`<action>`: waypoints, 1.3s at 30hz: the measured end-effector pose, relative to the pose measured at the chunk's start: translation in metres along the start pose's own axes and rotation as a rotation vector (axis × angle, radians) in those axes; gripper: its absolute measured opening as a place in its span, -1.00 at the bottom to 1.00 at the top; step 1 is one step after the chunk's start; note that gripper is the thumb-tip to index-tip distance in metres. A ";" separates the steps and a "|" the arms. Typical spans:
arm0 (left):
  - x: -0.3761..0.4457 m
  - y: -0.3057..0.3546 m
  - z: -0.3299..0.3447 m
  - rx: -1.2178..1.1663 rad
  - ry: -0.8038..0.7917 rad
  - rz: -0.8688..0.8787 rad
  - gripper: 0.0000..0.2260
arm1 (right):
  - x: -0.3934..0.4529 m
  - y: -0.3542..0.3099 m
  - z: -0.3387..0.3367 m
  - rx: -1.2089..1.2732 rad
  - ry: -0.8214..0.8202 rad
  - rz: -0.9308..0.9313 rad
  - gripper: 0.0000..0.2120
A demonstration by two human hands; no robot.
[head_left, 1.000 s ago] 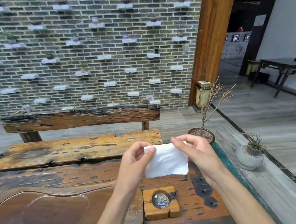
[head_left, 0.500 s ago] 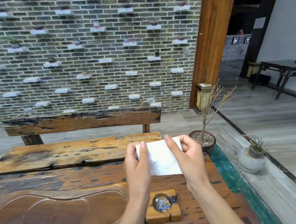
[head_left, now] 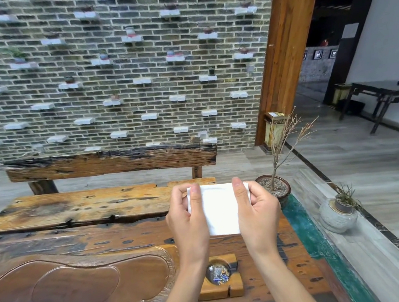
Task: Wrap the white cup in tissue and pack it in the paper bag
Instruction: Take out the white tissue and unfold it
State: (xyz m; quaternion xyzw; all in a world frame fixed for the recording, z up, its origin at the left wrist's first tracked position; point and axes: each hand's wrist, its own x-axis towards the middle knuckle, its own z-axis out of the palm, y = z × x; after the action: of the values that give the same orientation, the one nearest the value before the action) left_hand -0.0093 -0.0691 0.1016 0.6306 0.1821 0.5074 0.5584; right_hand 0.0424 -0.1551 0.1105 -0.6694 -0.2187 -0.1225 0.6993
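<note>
A folded white tissue (head_left: 220, 209) hangs in the air above the dark wooden table (head_left: 119, 236). My left hand (head_left: 188, 221) pinches its upper left corner, thumb in front. My right hand (head_left: 256, 212) pinches the upper right corner the same way. The tissue's lower edge hangs free between my wrists. No white cup and no paper bag appear in view.
A wooden ashtray (head_left: 220, 276) with butts sits on the table under my wrists. A carved tea tray (head_left: 77, 284) fills the left. A potted dry twig (head_left: 274, 187) stands at the table's right end, a grey pot (head_left: 337, 214) on the ledge, a bench (head_left: 89, 205) beyond.
Both hands have drawn closer together and turned backs toward me, keeping hold of the tissue. The view has tilted slightly downward.
</note>
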 end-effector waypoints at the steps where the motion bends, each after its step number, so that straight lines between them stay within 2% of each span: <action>1: 0.001 -0.001 0.000 -0.015 -0.004 -0.011 -0.85 | 0.000 -0.001 0.000 0.005 -0.003 -0.014 -0.53; 4: 0.005 0.003 0.000 -0.053 -0.033 -0.042 -0.85 | 0.003 0.008 -0.004 0.005 -0.008 -0.014 -0.52; 6: 0.013 0.005 -0.005 -0.074 -0.117 -0.062 -0.86 | 0.008 0.012 -0.009 0.105 -0.079 0.126 -0.48; 8: 0.028 0.007 -0.010 -0.021 -0.325 -0.069 -0.87 | 0.018 0.013 -0.020 0.224 -0.241 0.287 -0.51; 10: 0.042 0.009 -0.013 0.060 -0.576 -0.078 -0.87 | 0.026 0.012 -0.031 0.217 -0.498 0.328 -0.59; 12: 0.052 0.012 -0.012 0.097 -0.731 -0.097 -0.89 | 0.027 0.013 -0.035 0.156 -0.700 0.307 -0.67; 14: 0.057 0.014 -0.012 0.117 -0.802 -0.116 -0.89 | 0.023 0.016 -0.033 0.113 -0.711 0.266 -0.72; 16: 0.057 0.013 -0.012 0.095 -0.755 -0.149 -0.85 | 0.019 0.017 -0.029 0.142 -0.593 0.250 -0.77; 19: 0.045 0.006 -0.012 -0.137 -0.569 -0.354 -0.65 | 0.017 0.015 -0.027 0.235 -0.411 0.242 -0.83; 21: 0.031 0.002 -0.008 -0.242 -0.493 -0.434 -0.58 | 0.016 0.015 -0.026 0.243 -0.336 0.207 -0.83; 23: 0.019 -0.001 -0.003 -0.251 -0.447 -0.387 -0.64 | 0.015 0.013 -0.023 0.247 -0.293 0.204 -0.81; 26: 0.011 -0.003 0.005 -0.253 -0.323 -0.300 -0.80 | 0.012 0.012 -0.022 0.314 -0.311 0.265 -0.79; 30: 0.010 -0.010 0.010 -0.144 -0.269 -0.202 -0.80 | 0.013 0.011 -0.012 0.338 -0.294 0.286 -0.78; 35: 0.003 -0.016 0.014 -0.090 -0.209 -0.154 -0.74 | 0.010 0.021 0.002 0.061 -0.072 0.107 -0.49; 37: 0.002 -0.017 0.013 -0.082 -0.194 -0.152 -0.74 | 0.009 0.022 0.002 0.037 -0.052 0.077 -0.51; 39: -0.001 -0.017 0.013 -0.088 -0.184 -0.178 -0.74 | 0.008 0.022 0.000 0.055 -0.044 0.123 -0.53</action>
State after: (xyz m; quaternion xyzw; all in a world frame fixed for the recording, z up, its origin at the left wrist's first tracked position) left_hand 0.0071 -0.0710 0.0881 0.6307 0.1629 0.4031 0.6428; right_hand 0.0597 -0.1526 0.0947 -0.6646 -0.1956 -0.0584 0.7188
